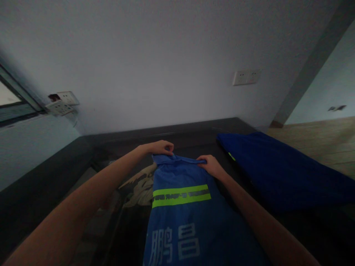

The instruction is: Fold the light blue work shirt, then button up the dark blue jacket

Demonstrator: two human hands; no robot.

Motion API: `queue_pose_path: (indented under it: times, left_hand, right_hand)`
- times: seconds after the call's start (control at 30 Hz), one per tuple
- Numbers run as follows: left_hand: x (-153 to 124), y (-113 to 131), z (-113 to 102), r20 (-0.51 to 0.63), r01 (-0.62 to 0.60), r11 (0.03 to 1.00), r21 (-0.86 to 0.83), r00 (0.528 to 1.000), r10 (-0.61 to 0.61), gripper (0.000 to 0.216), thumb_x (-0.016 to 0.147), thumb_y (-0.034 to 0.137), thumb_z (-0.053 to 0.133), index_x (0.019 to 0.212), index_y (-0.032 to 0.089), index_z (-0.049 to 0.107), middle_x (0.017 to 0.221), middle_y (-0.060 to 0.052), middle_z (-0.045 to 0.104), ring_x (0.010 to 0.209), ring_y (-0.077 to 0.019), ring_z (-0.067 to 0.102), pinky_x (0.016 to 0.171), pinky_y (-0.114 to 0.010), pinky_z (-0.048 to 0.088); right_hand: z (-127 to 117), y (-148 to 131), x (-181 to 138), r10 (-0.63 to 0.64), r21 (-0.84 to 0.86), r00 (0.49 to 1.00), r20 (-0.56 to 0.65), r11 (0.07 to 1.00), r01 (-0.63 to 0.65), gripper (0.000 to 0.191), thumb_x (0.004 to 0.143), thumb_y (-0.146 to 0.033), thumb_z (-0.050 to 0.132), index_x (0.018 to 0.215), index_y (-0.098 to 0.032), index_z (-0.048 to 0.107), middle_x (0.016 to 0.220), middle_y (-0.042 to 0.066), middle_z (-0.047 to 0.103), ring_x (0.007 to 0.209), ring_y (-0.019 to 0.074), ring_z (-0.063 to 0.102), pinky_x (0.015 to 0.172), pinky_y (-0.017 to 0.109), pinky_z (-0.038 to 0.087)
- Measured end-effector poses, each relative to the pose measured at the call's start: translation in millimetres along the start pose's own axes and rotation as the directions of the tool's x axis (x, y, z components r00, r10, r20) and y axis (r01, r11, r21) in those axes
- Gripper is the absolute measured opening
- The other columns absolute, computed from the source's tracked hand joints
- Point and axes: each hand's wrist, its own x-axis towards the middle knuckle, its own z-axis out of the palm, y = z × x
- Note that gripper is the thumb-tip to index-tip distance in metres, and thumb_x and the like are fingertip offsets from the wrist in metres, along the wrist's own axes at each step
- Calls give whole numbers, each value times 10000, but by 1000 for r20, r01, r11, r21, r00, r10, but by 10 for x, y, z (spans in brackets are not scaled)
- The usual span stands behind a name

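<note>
A blue work jacket (180, 214) with a yellow-green reflective stripe and white printed characters lies spread below my hands. Its collar end points away from me. My left hand (162, 147) pinches the collar edge at the left, thumb and fingers closed on the cloth. At the right, my right hand (211, 165) grips the same edge between thumb and fingers. The cloth between the two hands is folded over in a narrow band. The lower part of the jacket runs out of view at the bottom.
A darker blue folded garment (277, 170) lies to the right. Beige patterned cloth (141, 188) is at the left of the jacket, on a dark surface with a raised dark rim (166, 129). Behind stands a pale wall with sockets (246, 77); a window (13, 98) is at far left.
</note>
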Motion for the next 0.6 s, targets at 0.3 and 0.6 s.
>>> queue_pose_path:
  times: [0.3, 0.6]
  left_hand:
    - [-319, -199, -30, 209, 148, 950, -276, 974, -91, 446, 756, 451, 633, 1142, 229, 624, 1175, -42, 635, 993, -192, 573, 830, -258, 429]
    - [-283, -278, 86, 42, 168, 932, -320, 986, -163, 428, 705, 443, 677, 1013, 147, 652, 981, -46, 675, 901, -199, 604, 786, -270, 450]
  right_hand:
    - [38, 46, 13, -4, 23, 1000, -10, 1000, 4, 213, 745, -95, 603, 912, -143, 725, 927, 84, 727, 898, 206, 658, 802, 270, 460]
    - [42, 70, 17, 3, 46, 1000, -9, 999, -3, 210, 734, -103, 605, 894, -155, 729, 905, 70, 728, 874, 206, 656, 793, 280, 460]
